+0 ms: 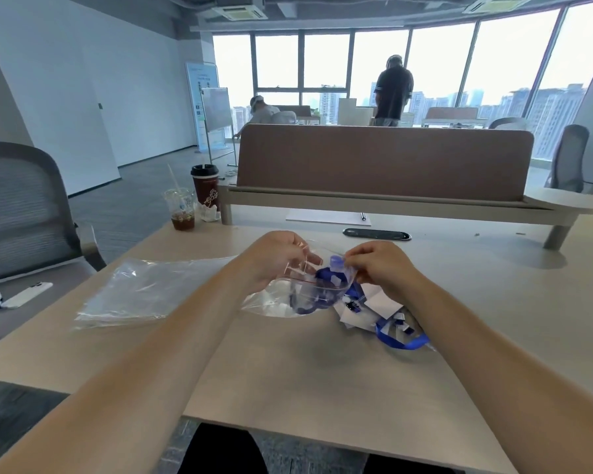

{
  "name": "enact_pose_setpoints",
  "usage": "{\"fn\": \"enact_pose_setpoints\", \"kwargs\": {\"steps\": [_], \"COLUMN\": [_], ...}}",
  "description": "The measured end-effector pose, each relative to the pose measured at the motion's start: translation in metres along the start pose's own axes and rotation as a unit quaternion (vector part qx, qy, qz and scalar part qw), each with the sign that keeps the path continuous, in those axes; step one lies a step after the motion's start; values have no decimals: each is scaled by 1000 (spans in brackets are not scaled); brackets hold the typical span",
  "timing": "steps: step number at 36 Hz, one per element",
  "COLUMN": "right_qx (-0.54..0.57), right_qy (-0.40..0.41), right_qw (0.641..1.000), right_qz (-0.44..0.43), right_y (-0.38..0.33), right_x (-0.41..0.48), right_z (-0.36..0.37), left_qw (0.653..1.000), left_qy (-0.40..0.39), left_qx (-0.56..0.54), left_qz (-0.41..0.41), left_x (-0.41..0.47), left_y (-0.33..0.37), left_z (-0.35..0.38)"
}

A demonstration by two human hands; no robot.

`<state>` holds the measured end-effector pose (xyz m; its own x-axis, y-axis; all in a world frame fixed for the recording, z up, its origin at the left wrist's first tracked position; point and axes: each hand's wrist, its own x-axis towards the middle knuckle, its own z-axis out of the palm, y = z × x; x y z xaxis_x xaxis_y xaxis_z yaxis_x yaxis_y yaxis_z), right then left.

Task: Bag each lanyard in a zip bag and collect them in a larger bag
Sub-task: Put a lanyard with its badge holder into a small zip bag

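1. Forearms, both bare, reach over the desk (pixel 305 378) to a small clear zip bag (pixel 281 302) held just above its middle.
2. Left grip (pixel 281 260) curls its fingers round the zip bag's left lip, beside the red zip line, holding the mouth apart.
3. Right grip (pixel 379 268) pinches the zip bag's right lip.
4. One blue lanyard (pixel 326 285) sits bunched inside the zip bag, with one end poking out of the mouth.
5. More lanyards with white cards (pixel 387 319) lie heaped just right of the zip bag.
6. Larger clear bags (pixel 144 295) lie flat in a stack left of the zip bag.
7. An iced drink cup (pixel 180 208) and a dark paper coffee cup (pixel 205 184) stand well beyond the zip bag, to its left.
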<state>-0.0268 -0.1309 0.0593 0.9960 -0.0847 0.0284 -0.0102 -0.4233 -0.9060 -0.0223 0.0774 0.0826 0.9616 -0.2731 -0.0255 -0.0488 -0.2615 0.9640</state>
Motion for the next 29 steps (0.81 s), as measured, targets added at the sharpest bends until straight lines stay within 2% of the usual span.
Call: {"fn": "enact_pose_setpoints", "kwargs": {"steps": [2,4,9,15,21,24,29], "right_qx": [2,6,33,59,154,156,147], "right_qy": [21,36,69,83,70,68,65], "right_qw": [1000,999,997,993,984,984,986], "right_qz": [3,9,28,54,58,54,45], "right_y": [-2,-5,-18,-31,-35,-35,-39], "right_x": [1,2,4,6,6,5,1], "right_z": [-2,-5,-10,-11,-12,-11,-14], "left_qw": [999,991,940,946,926,918,932], "left_qy": [1,6,52,69,18,2,58], "left_qx": [44,132,332,315,376,396,356], "left_qz": [5,19,53,18,4,20,48], "left_x": [3,5,3,-1,-14,-21,-20], "left_y": [-2,-4,-5,0,8,10,9], "left_z": [-4,-10,-18,-26,-30,-32,-38]}}
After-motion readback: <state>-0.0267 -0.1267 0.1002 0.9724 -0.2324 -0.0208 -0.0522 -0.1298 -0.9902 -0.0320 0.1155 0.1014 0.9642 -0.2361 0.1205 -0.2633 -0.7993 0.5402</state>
